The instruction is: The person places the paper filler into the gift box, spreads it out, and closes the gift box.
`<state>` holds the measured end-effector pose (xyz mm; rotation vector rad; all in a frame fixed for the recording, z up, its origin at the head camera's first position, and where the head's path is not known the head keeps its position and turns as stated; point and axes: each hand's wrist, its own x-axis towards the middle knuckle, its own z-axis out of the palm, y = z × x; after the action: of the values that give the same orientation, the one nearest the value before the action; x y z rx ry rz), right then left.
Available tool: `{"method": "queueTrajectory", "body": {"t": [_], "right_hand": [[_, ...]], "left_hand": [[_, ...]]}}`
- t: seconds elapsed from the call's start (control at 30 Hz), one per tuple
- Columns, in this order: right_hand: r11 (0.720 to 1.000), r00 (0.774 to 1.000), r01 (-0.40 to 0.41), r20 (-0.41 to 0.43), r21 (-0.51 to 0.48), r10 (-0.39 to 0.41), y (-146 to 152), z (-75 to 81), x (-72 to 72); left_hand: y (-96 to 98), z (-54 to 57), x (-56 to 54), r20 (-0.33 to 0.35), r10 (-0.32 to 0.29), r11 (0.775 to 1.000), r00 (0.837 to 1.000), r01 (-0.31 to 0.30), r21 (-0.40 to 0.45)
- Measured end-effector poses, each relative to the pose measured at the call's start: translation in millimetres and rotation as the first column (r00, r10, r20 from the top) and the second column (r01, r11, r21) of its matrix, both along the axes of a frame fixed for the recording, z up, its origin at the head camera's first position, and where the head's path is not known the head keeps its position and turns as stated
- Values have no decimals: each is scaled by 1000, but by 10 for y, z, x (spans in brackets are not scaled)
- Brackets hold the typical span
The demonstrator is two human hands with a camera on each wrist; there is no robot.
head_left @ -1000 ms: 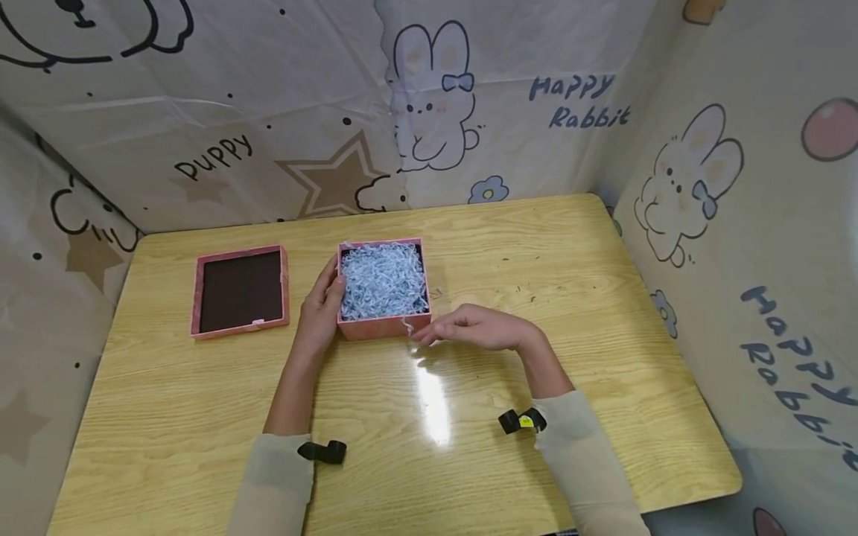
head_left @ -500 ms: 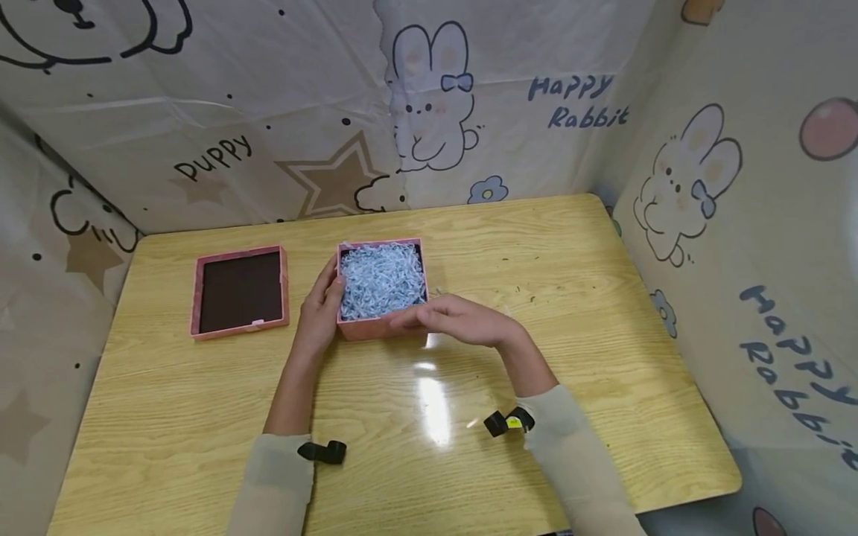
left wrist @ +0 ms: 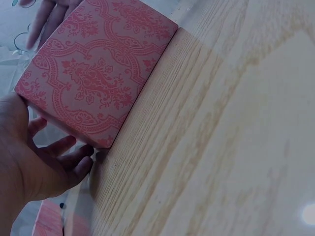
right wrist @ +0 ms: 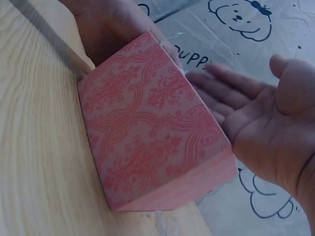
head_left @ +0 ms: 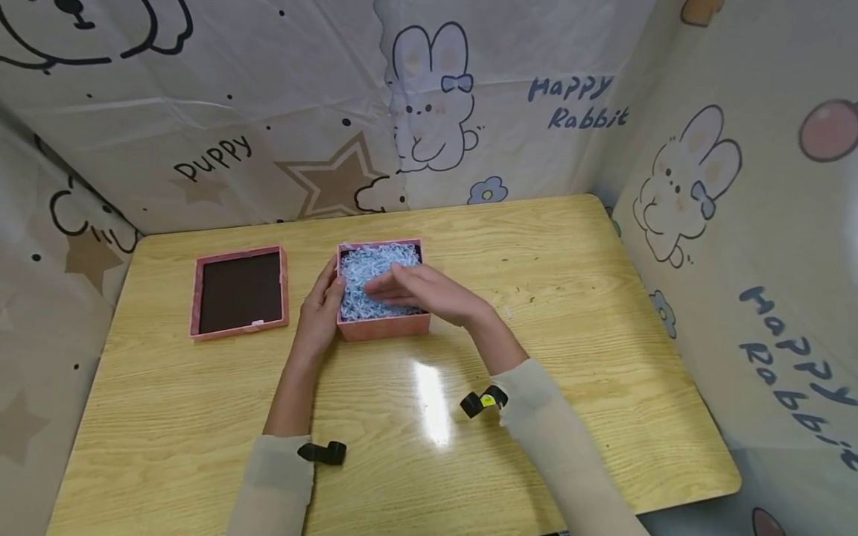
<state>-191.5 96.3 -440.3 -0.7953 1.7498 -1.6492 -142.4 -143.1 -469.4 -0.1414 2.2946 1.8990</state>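
Observation:
A pink box (head_left: 383, 328) with a raised floral pattern stands on the table, filled to near its rim with pale blue shredded paper (head_left: 362, 262). My left hand (head_left: 318, 318) rests against the box's left side, its thumb at the rim. In the left wrist view the fingers (left wrist: 61, 146) of that hand bend loosely along the side wall. Across the right part of the box reaches my right hand (head_left: 429, 289), palm down with fingers extended over the shredded paper. The right wrist view shows this hand's open palm (right wrist: 273, 115) beyond the patterned wall.
To the left lies the box lid (head_left: 284, 286), dark inside with a pink rim. Tiny shreds lie scattered on the wooden table (head_left: 570, 357) right of the box. Printed fabric walls (head_left: 509, 45) enclose the table at the back and both sides.
My right hand has moved from the box's front right corner up and left, over the shredded paper. A dangling shred at the front wall no longer shows. The left hand and lid keep their places.

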Motion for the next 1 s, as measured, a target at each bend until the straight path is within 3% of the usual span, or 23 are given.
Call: {"method": "queueTrajectory", "body": {"t": [0.23, 0.33, 0.53, 0.63, 0.8, 1.0], "right_hand": [[981, 999, 52, -14, 189, -51, -177, 56, -107], [965, 998, 68, -33, 252, -61, -241, 47, -129], [903, 990, 89, -139, 420, -33, -335, 63, -156], [889, 984, 91, -179, 448, -11, -343, 69, -149], [921, 974, 75, -227, 382, 15, -261, 118, -95], [982, 985, 44, -172, 183, -12, -63, 266, -6]], "left_hand": [[-60, -392, -148, -69, 14, 1000, 997, -14, 0], [-60, -382, -148, -58, 15, 1000, 998, -16, -4], [-60, -382, -154, -37, 28, 1000, 999, -28, -11], [-62, -391, -147, -33, 31, 999, 999, -31, -9], [-80, -418, -128, -22, 36, 999, 999, -36, -19], [-71, -426, -150, -36, 21, 1000, 999, -21, -2]]}}
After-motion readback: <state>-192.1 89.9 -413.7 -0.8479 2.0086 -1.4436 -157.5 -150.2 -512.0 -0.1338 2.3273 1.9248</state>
